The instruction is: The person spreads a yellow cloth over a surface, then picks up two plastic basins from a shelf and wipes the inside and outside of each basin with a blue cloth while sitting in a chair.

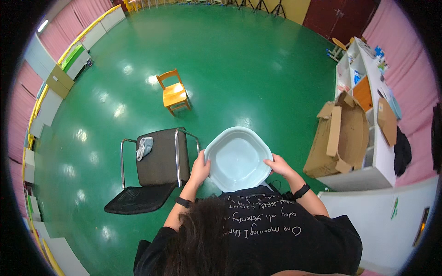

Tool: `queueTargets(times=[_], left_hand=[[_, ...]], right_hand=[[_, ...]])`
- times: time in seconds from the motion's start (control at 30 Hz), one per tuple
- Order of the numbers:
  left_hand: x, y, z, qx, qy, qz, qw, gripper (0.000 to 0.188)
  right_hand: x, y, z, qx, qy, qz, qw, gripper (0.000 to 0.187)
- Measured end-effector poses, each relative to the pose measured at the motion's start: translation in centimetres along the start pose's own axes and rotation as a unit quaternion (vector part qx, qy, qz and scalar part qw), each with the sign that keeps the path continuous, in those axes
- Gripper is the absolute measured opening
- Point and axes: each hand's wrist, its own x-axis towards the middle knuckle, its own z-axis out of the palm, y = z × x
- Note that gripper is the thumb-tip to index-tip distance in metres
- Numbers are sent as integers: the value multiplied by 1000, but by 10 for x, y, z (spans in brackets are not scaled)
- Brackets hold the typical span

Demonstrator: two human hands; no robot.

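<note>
A pale blue plastic basin [237, 158] with rounded corners is held in front of my body, and nothing shows inside it. My left hand [200, 168] grips its left rim, thumb over the edge. On the opposite side my right hand [278, 165] clasps the right rim in the same way. Most of the fingers are hidden under the basin's outer wall. Just left of the basin stands a dark armchair [162, 156] with metal arms, and a grey-blue cloth [144, 148] lies on it.
A small wooden chair [174, 94] stands farther out on the green floor [221, 69]. An open cardboard box [334, 138] sits at the right, against a white shelf unit [380, 156]. White cabinets [48, 108] line the left wall. Tripods [260, 6] stand at the far wall.
</note>
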Motion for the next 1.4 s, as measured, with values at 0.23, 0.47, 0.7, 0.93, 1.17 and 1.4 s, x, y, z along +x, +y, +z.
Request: queueTargets(times=[0.23, 0.47, 0.7, 0.93, 1.17, 1.4], left_hand=[[134, -10, -13, -17, 97, -47, 994, 39], [221, -19, -43, 9, 202, -138, 970, 39], [263, -70, -78, -31, 283, -212, 935, 40], [345, -111, -155, 0, 363, -221, 905, 39], [403, -145, -216, -3, 376, -255, 891, 38], [438, -186, -252, -35, 465, -308, 829, 37]], right_hand=[[183, -71, -39, -83, -89, -39, 992, 39], [332, -162, -37, -122, -217, -45, 968, 36], [460, -239, 31, -188, -288, -105, 933, 33], [573, -333, 102, -235, -305, -180, 905, 32], [654, -395, 158, -243, -367, -120, 890, 30], [745, -463, 255, -303, -448, -164, 825, 36]])
